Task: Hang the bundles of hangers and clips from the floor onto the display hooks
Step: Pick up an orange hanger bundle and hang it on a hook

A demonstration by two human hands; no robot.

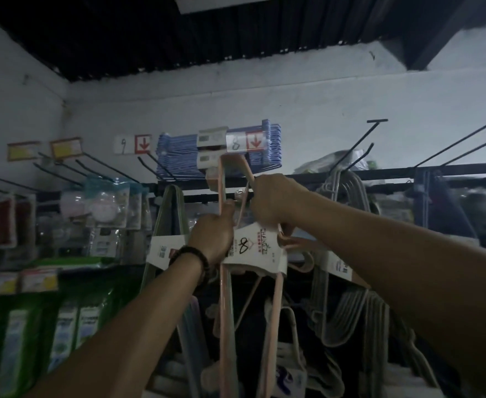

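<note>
From the head camera, both arms reach up toward the dim shop wall. The left hand [211,235], a beaded bracelet [191,261] on its wrist, is clenched around the pink hanger bundle [224,305] just beside its white cardboard sleeve [257,249]. The right hand [273,198] grips the bundle's upper pink loop, raised just under the blue hanger stack [178,152] and the price tag marked 8 [243,142].

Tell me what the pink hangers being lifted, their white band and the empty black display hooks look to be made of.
Pink hangers: thin rods with an even matte pink coat, probably coated wire or plastic; the dim light leaves it open.
White band: printed card or stiff paper, folded flat around the bundle.
Black display hooks: slim straight dark rods, likely painted metal.
Both hands, left and right, grip the bundle.
</note>
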